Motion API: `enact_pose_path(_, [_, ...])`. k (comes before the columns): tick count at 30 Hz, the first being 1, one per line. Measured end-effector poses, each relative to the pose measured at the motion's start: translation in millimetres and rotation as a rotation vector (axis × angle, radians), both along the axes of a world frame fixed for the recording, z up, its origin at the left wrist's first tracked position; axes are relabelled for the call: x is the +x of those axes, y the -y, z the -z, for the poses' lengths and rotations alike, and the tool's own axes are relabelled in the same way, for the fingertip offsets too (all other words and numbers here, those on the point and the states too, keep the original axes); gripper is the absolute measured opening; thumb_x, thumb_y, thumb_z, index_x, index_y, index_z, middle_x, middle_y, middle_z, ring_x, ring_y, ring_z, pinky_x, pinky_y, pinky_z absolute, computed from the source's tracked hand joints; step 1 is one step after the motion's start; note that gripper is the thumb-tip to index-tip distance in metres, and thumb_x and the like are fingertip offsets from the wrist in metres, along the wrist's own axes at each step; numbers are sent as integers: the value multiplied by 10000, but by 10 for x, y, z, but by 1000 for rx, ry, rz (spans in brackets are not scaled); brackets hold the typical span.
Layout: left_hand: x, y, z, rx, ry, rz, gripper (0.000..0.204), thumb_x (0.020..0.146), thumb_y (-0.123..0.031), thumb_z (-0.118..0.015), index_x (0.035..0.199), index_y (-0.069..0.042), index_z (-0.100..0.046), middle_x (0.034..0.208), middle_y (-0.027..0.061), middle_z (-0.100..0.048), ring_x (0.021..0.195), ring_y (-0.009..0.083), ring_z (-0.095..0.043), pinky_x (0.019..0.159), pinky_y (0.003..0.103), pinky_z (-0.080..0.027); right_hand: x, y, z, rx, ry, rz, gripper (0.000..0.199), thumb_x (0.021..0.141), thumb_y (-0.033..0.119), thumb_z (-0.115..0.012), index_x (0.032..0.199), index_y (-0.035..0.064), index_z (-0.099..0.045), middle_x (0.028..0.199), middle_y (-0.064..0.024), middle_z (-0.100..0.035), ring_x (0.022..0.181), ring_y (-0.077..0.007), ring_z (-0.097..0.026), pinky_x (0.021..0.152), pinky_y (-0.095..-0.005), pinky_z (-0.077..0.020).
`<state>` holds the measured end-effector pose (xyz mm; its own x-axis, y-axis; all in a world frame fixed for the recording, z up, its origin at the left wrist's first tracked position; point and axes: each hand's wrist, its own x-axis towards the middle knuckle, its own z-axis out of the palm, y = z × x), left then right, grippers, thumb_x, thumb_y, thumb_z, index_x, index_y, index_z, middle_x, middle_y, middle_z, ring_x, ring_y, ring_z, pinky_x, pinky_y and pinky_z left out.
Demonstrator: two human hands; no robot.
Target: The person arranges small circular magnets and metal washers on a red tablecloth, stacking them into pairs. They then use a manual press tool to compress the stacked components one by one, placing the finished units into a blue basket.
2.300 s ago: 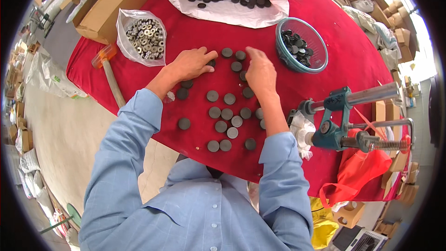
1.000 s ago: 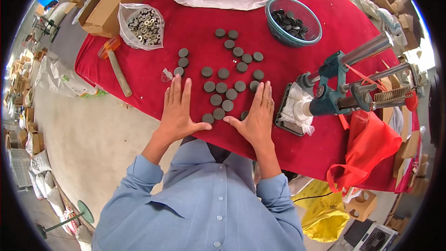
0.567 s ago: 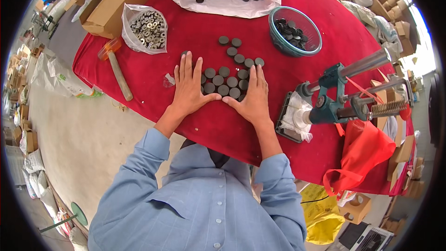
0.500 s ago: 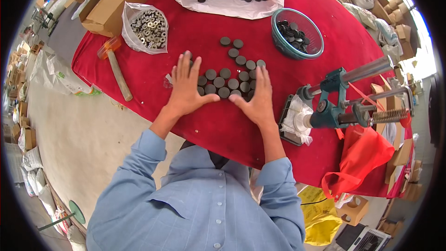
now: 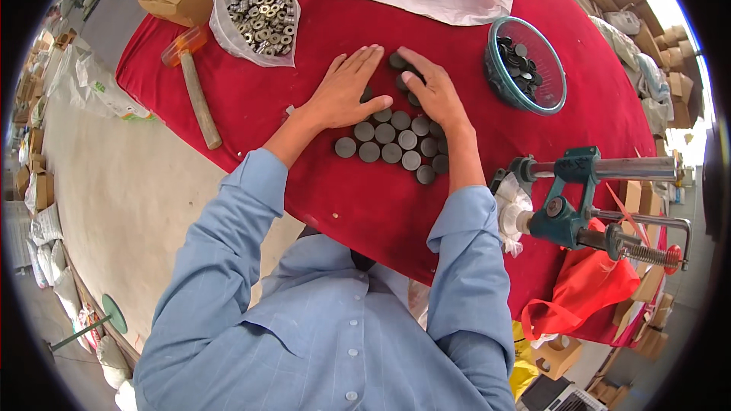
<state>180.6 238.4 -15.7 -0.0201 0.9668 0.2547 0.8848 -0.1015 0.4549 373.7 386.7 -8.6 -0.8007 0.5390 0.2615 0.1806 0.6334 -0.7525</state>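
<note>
A cluster of round black discs [image 5: 385, 134] lies flat on the red-covered table in front of me. My left hand [image 5: 343, 91] rests at the far left of the cluster, its fingers stretched out and angled inward. Opposite it, my right hand [image 5: 438, 95] reaches along the right side, fingers extended, its thumb near a few discs between the hands. Part of the cluster is hidden under my palms and fingers. Neither hand grips anything.
At the far left are a bag of metal rings [image 5: 264, 19] and a mallet [image 5: 196, 91]. A white sack of black discs [image 5: 449, 9] lies at the back. To the right stand a glass bowl of discs [image 5: 560, 80] and a green hand press [image 5: 567, 198].
Both hands have slid toward the far side of the discs, and their fingertips have come closer together. The left hand no longer lies beside the nearest discs. The whole view has shifted slightly.
</note>
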Motion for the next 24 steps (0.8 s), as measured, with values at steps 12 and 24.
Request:
enact_pose_path(12, [-104,418,-112,-16,176,114,784,1061,-404,-597,1687,-50,-287,1765,184,-251,1632,337,-247,1322,463,-209,857,583,-315,-22,-112,585,373,1087,150,-554,1409,-9,-653,1360,-254,-694,1294,-386,-659,1098,-431,-515])
enact_pose_path(24, [347,593,-289,28,-109,156,724,1042,-383,-633,1635,-42,-393,1717,170,-359,1608,352,-301,1300,520,-231,1170,1252,3,-28,-366,787,469,1000,-11,-496,1467,-44,-538,1454,-265,-604,1345,-389,-612,1131,-466,-485])
